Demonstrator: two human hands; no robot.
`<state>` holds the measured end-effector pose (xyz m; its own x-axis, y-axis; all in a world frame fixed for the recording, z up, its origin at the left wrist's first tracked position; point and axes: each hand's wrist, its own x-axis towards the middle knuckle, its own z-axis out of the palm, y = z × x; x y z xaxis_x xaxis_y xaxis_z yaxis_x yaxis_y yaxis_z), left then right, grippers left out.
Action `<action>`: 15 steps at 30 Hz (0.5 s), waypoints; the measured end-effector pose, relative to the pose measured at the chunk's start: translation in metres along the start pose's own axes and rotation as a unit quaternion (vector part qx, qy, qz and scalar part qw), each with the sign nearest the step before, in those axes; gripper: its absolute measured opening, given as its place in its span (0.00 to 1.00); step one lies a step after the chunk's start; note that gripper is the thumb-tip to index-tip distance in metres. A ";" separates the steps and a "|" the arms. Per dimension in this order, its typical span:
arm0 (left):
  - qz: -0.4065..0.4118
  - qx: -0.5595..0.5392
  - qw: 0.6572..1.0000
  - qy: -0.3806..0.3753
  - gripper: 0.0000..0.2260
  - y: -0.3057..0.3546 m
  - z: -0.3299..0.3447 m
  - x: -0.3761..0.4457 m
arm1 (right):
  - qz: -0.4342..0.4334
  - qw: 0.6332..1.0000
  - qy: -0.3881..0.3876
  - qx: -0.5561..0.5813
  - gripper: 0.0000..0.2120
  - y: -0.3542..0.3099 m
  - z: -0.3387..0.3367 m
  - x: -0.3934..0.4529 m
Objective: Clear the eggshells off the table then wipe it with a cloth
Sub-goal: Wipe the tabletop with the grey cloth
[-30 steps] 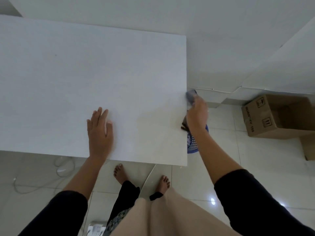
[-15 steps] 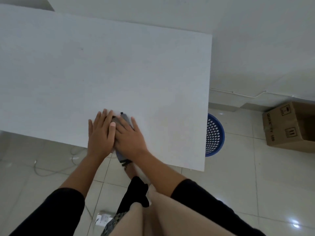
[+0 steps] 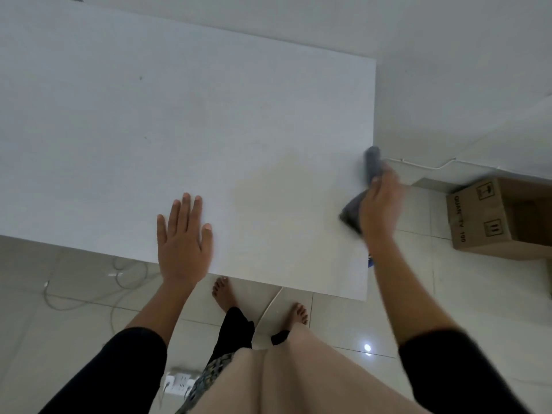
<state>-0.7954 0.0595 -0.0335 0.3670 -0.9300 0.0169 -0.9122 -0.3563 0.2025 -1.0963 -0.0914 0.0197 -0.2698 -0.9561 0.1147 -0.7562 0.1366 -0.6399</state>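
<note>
The left hand (image 3: 183, 240) lies flat, fingers spread, on the white table (image 3: 149, 130) near its front edge. Well to its right, the blurred right hand (image 3: 380, 204) grips one dark grey cloth (image 3: 363, 198) at the table's right edge. Beyond it, one cardboard box (image 3: 490, 216) reads "100". Below, a tiled floor (image 3: 403, 300), a power strip (image 3: 179, 382).

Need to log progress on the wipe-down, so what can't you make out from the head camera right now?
- Right hand and grey cloth: motion-blurred, so the grip is unclear.
- Blue basket: only a sliver shows, hidden by the table edge and the right forearm.
- Table: its left side is cut off by the frame.
- Cardboard box: cut off at the right edge; its print is too small to read.
</note>
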 end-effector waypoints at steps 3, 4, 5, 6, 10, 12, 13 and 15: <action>-0.003 -0.010 1.000 -0.007 0.26 -0.001 0.001 0.000 | -0.175 0.967 -0.180 -0.036 0.27 -0.034 0.009 -0.108; -0.003 -0.013 1.000 -0.012 0.26 -0.002 0.001 0.000 | -0.218 0.952 -0.206 -0.066 0.29 -0.025 0.014 -0.135; -0.001 -0.014 1.000 -0.018 0.26 -0.002 0.001 0.000 | -0.264 0.941 -0.189 -0.093 0.29 -0.007 0.017 -0.146; 0.000 -0.017 1.000 -0.022 0.27 -0.002 0.000 0.000 | -0.260 0.948 -0.161 -0.090 0.28 0.010 0.016 -0.139; -0.039 -0.154 0.987 0.003 0.25 0.010 -0.009 0.006 | -0.001 0.999 -0.036 -0.036 0.18 0.011 0.012 -0.073; -0.047 -0.235 0.968 0.067 0.23 0.029 -0.019 0.013 | -0.004 0.997 -0.080 0.001 0.17 -0.024 0.025 -0.058; -0.042 -0.259 0.960 0.097 0.22 0.041 -0.024 0.017 | -0.066 0.990 -0.122 0.005 0.17 -0.044 0.034 -0.060; -0.019 -0.267 0.957 0.114 0.22 0.066 -0.028 0.030 | -0.176 0.965 -0.197 -0.006 0.18 -0.067 0.054 -0.063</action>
<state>-0.8391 0.0112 0.0081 0.4836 -0.8519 0.2008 -0.6962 -0.2353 0.6781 -0.9964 -0.0546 0.0142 0.2500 -0.9679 0.0245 -0.7678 -0.2136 -0.6041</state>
